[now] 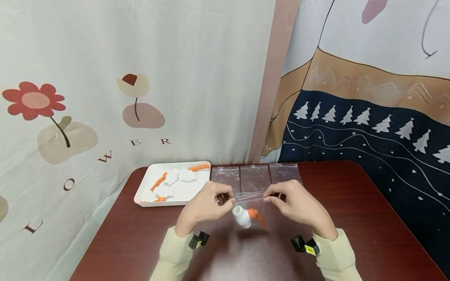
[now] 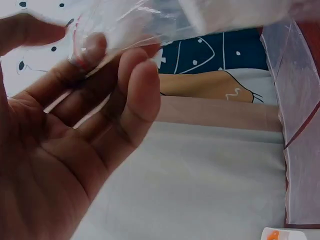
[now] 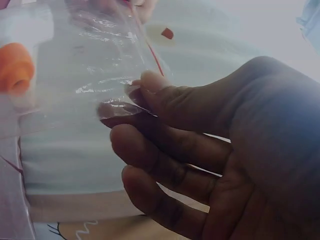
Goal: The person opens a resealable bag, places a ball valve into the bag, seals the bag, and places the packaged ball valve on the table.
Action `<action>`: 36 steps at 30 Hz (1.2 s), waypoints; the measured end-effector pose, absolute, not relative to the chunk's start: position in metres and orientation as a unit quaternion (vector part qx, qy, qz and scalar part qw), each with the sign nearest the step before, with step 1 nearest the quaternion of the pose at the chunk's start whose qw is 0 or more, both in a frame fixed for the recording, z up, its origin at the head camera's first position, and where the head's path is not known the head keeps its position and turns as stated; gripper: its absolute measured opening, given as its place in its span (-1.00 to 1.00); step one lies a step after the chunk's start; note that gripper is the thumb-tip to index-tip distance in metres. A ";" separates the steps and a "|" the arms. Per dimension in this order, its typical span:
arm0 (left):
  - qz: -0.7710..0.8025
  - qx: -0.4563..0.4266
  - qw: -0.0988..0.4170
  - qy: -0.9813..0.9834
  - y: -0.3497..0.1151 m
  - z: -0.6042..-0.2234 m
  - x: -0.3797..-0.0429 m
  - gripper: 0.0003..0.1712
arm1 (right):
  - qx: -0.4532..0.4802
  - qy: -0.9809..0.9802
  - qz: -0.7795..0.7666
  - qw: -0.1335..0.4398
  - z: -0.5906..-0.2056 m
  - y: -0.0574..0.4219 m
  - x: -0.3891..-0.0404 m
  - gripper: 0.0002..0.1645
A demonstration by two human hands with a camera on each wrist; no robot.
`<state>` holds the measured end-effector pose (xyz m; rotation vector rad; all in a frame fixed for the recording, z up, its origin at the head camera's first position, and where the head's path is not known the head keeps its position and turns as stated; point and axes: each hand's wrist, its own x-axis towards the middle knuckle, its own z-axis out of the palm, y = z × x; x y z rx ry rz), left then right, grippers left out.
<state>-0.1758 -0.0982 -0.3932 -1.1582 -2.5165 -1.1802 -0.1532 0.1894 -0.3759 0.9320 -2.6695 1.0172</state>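
Note:
A clear zip-lock bag (image 1: 249, 196) hangs above the table, stretched between both hands near its top edge. Inside it sits a white plastic valve (image 1: 241, 217) with an orange handle (image 1: 256, 215), tilted to the right. My left hand (image 1: 207, 203) pinches the bag's left upper corner, and my right hand (image 1: 300, 203) pinches the right one. In the right wrist view, thumb and index finger grip the film beside the red seal line (image 3: 156, 60), while the other fingers curl loosely below. The left wrist view has the left hand (image 2: 65, 135) at the bag's red-lined edge.
At the back left of the dark red table (image 1: 351, 218), a white tray (image 1: 186, 197) bears several white and orange valves (image 1: 172, 176). Three flat clear bags (image 1: 254, 175) lie side by side along the far edge. Printed curtains (image 1: 211, 78) hang right behind the table.

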 end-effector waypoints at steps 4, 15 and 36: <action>-0.414 -0.424 0.094 -0.800 -0.098 -0.394 -0.179 -0.80 | 0.309 -0.876 0.354 0.112 -0.375 0.192 -0.154 -0.78; -0.463 -0.379 0.150 -0.787 -0.094 -0.389 -0.177 -0.96 | 0.283 -0.850 0.421 0.143 -0.370 0.195 -0.154 -0.87; -0.517 -0.231 0.130 -0.814 -0.087 -0.385 -0.169 -0.85 | 0.252 -0.844 0.446 0.158 -0.373 0.192 -0.155 -0.82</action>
